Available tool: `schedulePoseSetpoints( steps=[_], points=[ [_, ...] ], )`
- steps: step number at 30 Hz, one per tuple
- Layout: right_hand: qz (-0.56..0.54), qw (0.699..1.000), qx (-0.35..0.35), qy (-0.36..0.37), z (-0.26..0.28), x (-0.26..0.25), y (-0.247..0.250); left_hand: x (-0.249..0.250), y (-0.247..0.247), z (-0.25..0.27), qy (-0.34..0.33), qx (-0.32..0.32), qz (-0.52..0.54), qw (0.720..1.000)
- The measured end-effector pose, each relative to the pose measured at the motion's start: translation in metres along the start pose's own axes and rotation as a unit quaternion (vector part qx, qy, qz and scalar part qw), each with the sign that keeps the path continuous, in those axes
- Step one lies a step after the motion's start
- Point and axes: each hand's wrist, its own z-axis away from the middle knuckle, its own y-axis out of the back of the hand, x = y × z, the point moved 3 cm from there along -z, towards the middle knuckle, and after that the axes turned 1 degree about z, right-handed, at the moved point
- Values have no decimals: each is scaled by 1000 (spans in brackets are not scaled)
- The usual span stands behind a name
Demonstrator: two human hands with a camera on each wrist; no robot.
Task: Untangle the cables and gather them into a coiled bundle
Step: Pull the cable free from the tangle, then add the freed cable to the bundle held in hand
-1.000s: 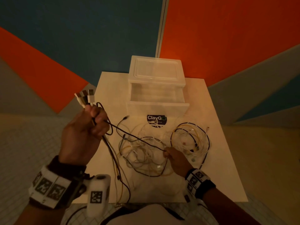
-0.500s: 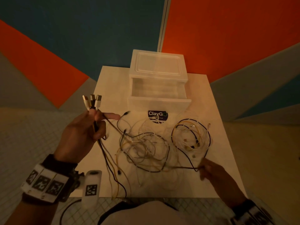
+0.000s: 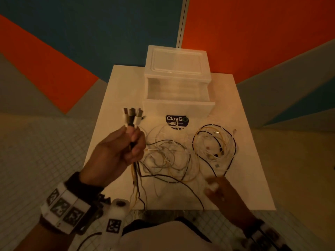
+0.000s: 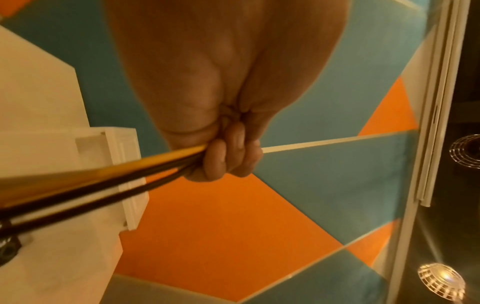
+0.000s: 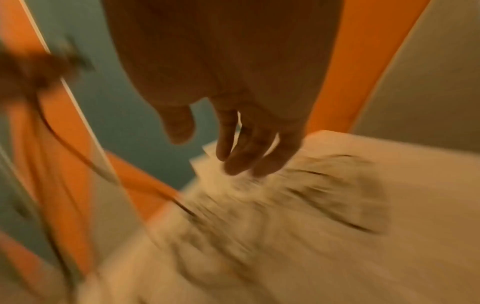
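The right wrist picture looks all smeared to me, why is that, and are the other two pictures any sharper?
Right wrist view: heavy motion blur; the right hand shows spread fingers, the cables below streak. Head view: dim orange light, mostly sharp; the left hand and its cable plugs are clear, only the right hand is smeared. Left wrist view: the fingers are fairly sharp, the nearest held cables blur, and lamps glare at right.

The right hand (image 3: 220,193) is smeared by motion in the head view, so whether it touches a cable cannot be told. In the right wrist view its fingers (image 5: 235,148) hang loosely apart, while the tangled cables (image 5: 272,197) and bench (image 5: 389,257) beneath are streaked beyond reading. The left hand (image 4: 228,152) hides the plug ends in its own wrist view; there the gripped cables (image 4: 109,174) run blurred off the left edge.
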Motion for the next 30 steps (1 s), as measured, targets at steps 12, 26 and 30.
schedulePoseSetpoints(
  steps=[12, 26, 30],
  points=[
    [157, 878, -443, 93, -63, -111, -181, 27, 6, 19, -26, 32, -9, 999],
    [514, 738, -221, 377, -108, -54, -138, 15, 39, 41, -2, 61, -20, 998],
    [445, 784, -264, 342, -120, -37, -151, 6, 43, 39, 1, 77, -19, 997]
  ],
)
